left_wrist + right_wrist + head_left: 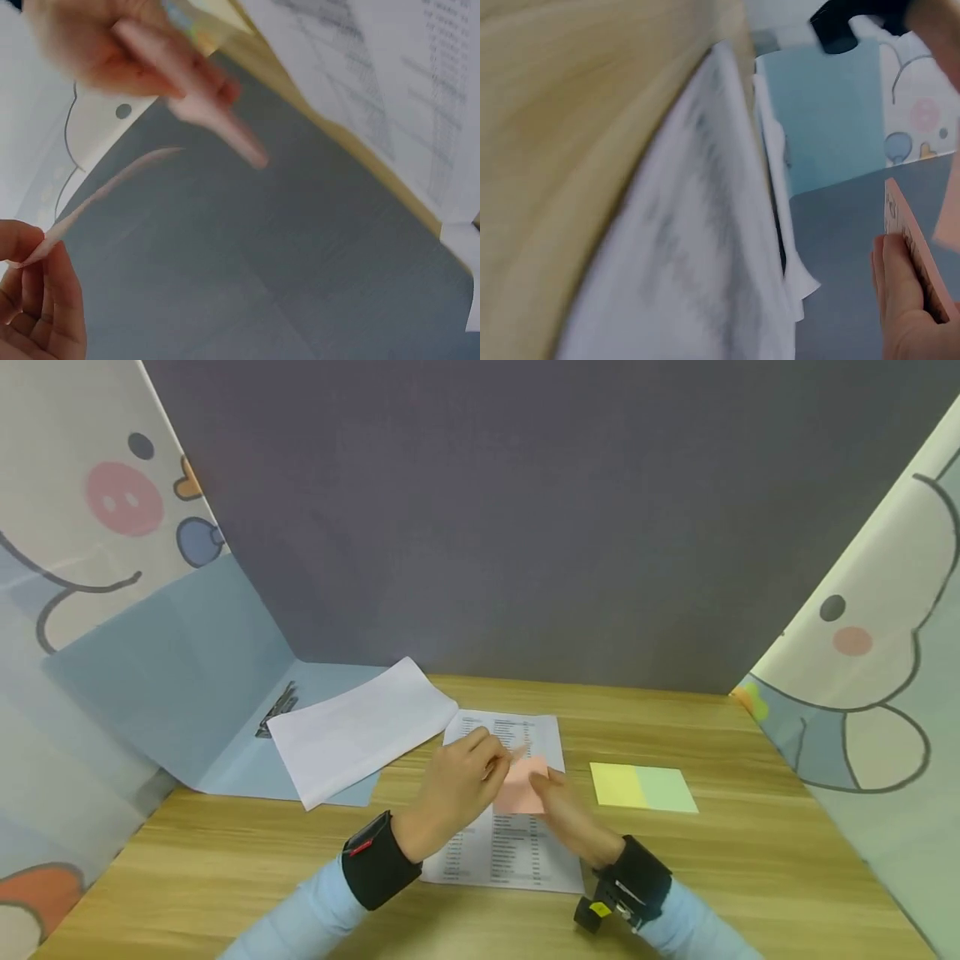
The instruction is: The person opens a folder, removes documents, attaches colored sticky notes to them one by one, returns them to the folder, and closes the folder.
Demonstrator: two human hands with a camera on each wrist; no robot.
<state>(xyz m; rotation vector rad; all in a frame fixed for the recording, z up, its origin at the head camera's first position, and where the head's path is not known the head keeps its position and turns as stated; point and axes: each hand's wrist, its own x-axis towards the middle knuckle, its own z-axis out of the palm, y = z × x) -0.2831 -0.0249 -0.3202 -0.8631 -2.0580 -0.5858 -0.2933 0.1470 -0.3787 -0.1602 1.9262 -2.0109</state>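
I look down on a wood table (pixel 247 839) with walls round three sides. Closest to me are two blue sleeves (pixel 300 914), each with a black band (pixel 382 864) at the wrist. Past the bands are the two bare hands, close together over the table. The left hand (pixel 461 781) has its grip closed on one thin pink sheet (pixel 97 193), pinched at its end. The right hand (pixel 566 814) has its grip round a pink pad (pixel 517 793), thumb on top. In the left wrist view I see the sheet and the pad apart.

Under the hands lies a page (pixel 517 868) with rows of small print. To the right sit a yellow pad (pixel 617 785) and a green pad (pixel 667 789), side by side and touching.

On the left, a white paper (pixel 363 727) lies partly on a blue folder (pixel 172 685). The folder's cover stands up, and a metal clip (pixel 277 710) is inside. The side walls (pixel 870 693) have cartoon faces. At the back is a big grey wall (pixel 487 527).
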